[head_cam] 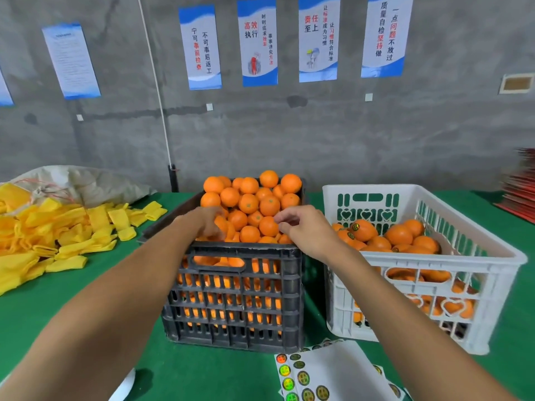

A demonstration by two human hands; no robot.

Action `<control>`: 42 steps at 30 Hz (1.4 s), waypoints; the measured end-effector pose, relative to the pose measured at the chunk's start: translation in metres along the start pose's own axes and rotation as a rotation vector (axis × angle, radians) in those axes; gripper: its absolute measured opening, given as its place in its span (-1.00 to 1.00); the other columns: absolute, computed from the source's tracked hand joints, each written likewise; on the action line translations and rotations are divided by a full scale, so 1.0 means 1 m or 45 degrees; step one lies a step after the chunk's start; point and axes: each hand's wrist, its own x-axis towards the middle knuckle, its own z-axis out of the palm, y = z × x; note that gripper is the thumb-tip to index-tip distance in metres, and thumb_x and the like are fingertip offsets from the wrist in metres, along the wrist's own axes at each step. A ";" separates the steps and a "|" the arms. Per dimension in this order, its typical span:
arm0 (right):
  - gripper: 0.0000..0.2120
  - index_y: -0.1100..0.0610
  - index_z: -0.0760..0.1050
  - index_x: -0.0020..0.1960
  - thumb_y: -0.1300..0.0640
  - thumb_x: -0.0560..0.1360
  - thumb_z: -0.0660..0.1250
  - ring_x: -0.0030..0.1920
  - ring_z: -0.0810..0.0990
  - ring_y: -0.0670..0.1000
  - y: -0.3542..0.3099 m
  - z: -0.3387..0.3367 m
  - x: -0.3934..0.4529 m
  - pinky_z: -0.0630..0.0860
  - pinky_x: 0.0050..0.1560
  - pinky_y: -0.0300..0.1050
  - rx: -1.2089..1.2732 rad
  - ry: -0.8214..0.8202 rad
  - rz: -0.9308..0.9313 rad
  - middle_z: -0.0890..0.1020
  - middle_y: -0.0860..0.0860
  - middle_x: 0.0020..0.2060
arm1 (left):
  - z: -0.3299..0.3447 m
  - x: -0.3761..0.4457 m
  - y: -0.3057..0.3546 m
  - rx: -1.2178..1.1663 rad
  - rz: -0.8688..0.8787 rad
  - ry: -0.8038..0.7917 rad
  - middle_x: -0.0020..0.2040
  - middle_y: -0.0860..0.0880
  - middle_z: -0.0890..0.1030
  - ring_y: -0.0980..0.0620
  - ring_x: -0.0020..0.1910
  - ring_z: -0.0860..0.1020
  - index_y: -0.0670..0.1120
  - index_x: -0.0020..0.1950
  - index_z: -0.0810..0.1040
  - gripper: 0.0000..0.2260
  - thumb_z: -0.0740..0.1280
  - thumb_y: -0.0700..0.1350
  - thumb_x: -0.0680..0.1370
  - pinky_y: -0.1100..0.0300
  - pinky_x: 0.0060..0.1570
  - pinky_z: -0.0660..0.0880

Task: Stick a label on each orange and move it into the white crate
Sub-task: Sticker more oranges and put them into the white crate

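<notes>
Labelling step, by the look: left hand curled on an orange in the heaped black crate, right hand pinched beside, contents untellable; next, white crate at right.

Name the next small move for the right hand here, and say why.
Probably press its pinched fingertips onto the orange just beside them. The right hand hovers over the black crate with thumb and fingers pinched, perhaps on a label, though none can be made out. The left hand reaches among the oranges. Labelled oranges already lie in the white crate.
</notes>
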 end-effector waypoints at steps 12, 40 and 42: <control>-0.50 -0.13 0.39 0.46 -0.32 0.61 0.21 0.22 0.57 -0.24 -0.002 -0.007 -0.123 0.53 0.12 -0.37 0.375 0.408 -0.245 0.57 -0.25 0.23 | 0.093 -0.177 0.129 -0.812 1.013 0.996 0.24 0.00 0.42 0.14 0.16 0.46 -0.04 0.46 0.43 -0.31 0.62 0.04 0.40 0.45 0.09 0.41; -0.50 -0.11 0.58 0.37 -0.34 0.54 0.33 0.46 0.30 -0.29 0.133 0.046 -0.248 0.30 0.50 -0.12 -0.107 -0.502 0.094 0.43 -0.39 0.40 | 0.274 -0.215 0.076 -1.694 0.308 -0.137 0.14 0.09 0.65 -0.06 0.11 0.70 0.35 0.27 0.40 -0.47 0.38 0.53 0.40 -0.01 0.17 0.63; -0.60 -0.09 0.65 0.27 -0.27 0.53 0.39 0.43 0.40 -0.21 0.134 0.045 -0.248 0.38 0.47 -0.04 0.040 -0.465 0.121 0.50 -0.35 0.34 | 0.274 -0.216 0.077 -1.656 0.343 -0.150 0.13 0.12 0.64 0.00 0.10 0.68 0.33 0.28 0.38 -0.44 0.38 0.54 0.40 0.07 0.12 0.64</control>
